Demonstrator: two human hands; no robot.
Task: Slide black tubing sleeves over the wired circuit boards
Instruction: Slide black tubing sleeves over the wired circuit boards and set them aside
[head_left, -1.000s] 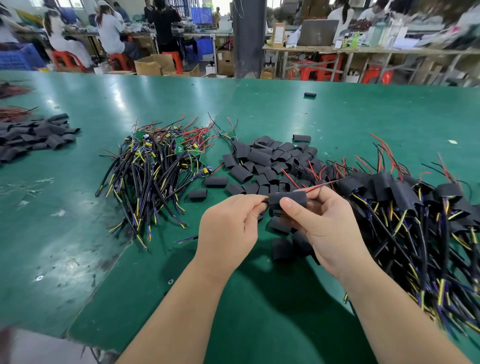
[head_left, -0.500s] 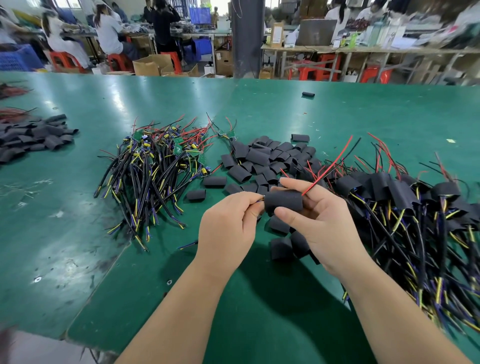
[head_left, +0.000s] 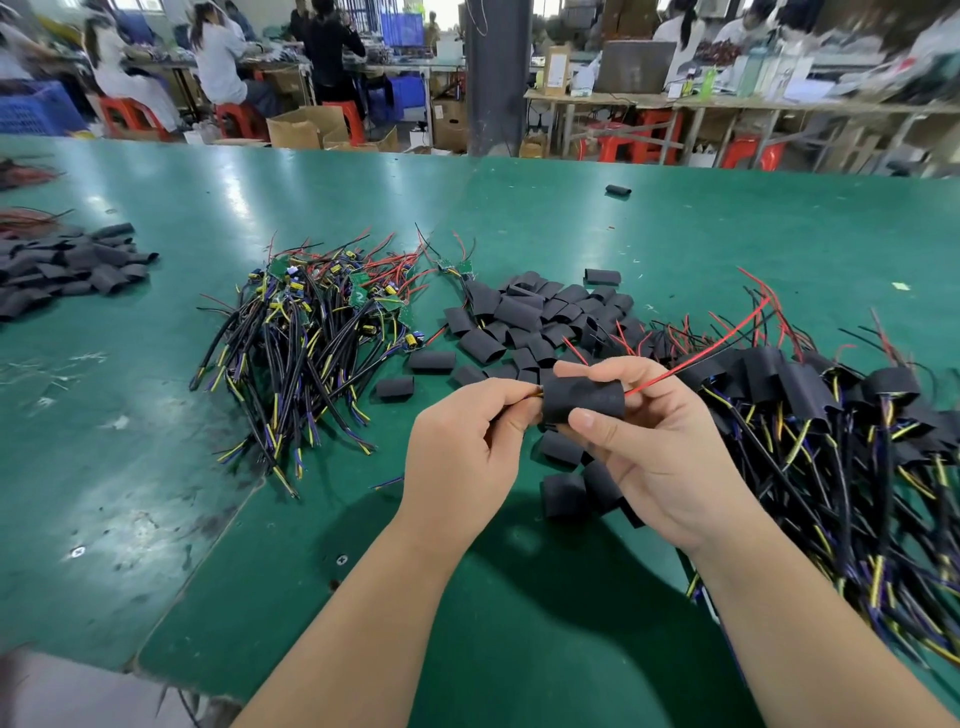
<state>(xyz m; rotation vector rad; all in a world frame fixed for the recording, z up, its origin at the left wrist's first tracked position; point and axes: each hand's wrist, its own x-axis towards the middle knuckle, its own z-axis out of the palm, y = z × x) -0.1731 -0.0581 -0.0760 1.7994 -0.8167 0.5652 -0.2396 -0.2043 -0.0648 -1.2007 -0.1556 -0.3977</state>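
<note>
- Black tubing sleeve (head_left: 584, 400) is held in the air above the green surface (head_left: 156, 415), in the middle of the head view, between both hands.
- The right hand (head_left: 660, 457) pinches this sleeve: its fingers (head_left: 602, 366) curl over the top edge and the thumb presses on the front side.
- The left hand (head_left: 462, 452) has its fingers curled together and pinches the thin wires (head_left: 535, 393) at the left opening of the sleeve; the board itself I cannot see.
- A red wire (head_left: 701, 353) comes out of the right opening and goes up to the right.
- Just behind the hands lies a pile of loose sleeves (head_left: 535, 317); a few lie also under the hands.
- To the left of that pile is a heap of bare wired boards (head_left: 311, 332), green boards with black, yellow and red wires.
- On the right side is a heap of sleeved boards (head_left: 831, 415).
- Far left lies a second sleeve pile (head_left: 67, 265), and a single sleeve (head_left: 618, 190) lies alone far behind.
- Seated people (head_left: 218, 57) are at other tables in the background.
</note>
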